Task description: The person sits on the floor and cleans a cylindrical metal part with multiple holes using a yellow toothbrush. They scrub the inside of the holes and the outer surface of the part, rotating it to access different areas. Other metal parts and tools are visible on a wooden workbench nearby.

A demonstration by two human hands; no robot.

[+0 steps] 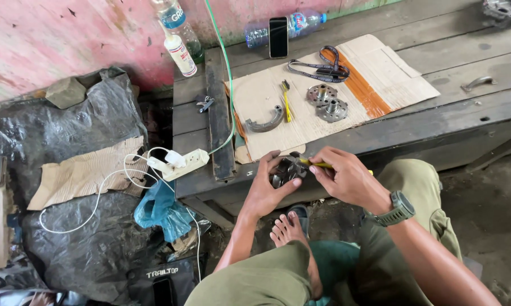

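Basically keep left hand (pixel 265 190) cupped tight around the round metal part (pixel 285 170), so right hand (pixel 346 178), pinching the yellow-handled tool (pixel 318 165), can work squarely without slipping.

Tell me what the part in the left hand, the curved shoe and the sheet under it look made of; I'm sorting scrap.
Round part in the left hand: dark grey metal, dull, probably cast. Curved shoe: grey metal, matte, likely with a lining, though that is unclear. Sheet: brown cardboard, creased, with folded flaps.
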